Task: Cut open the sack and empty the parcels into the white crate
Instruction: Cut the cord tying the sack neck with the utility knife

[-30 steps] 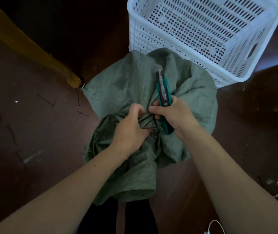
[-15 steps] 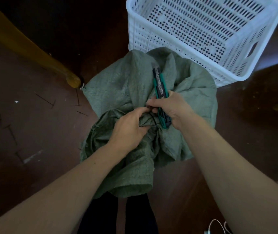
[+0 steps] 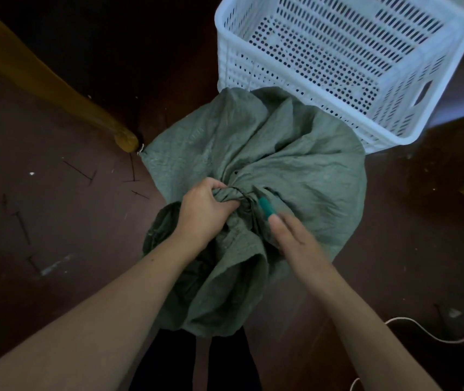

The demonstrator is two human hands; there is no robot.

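The job is at the cutting step. The green sack (image 3: pixel 281 153) lies on the dark floor (image 3: pixel 56 221) in the middle of the picture, and its top edge touches the white crate (image 3: pixel 233 66) at the upper right. The sack is not open yet. A dark cord (image 3: pixel 246 196) is tied tight round its neck.

The two hands are close together at that neck. The left hand (image 3: pixel 205 210) grips the bunched cloth just left of the cord. The right hand (image 3: pixel 293 238) is blurry, but it seems to hold a teal cutter (image 3: pixel 266 208), and only a short bit of the cutter sticks out past the fingers.

The cutter's long side runs from lower right to upper left. Its front end points at the cord, very near it. I cannot see the blade.

The sack's long side runs up and down the picture. The fat round part is toward the crate. The loose floppy mouth hangs toward the bottom of the picture.

Next, I think the blade must slip under the cord and cut away from the left hand's fingers, which are very close. Then the mouth can be turned to the crate so the parcels tip in. No parcels show yet.
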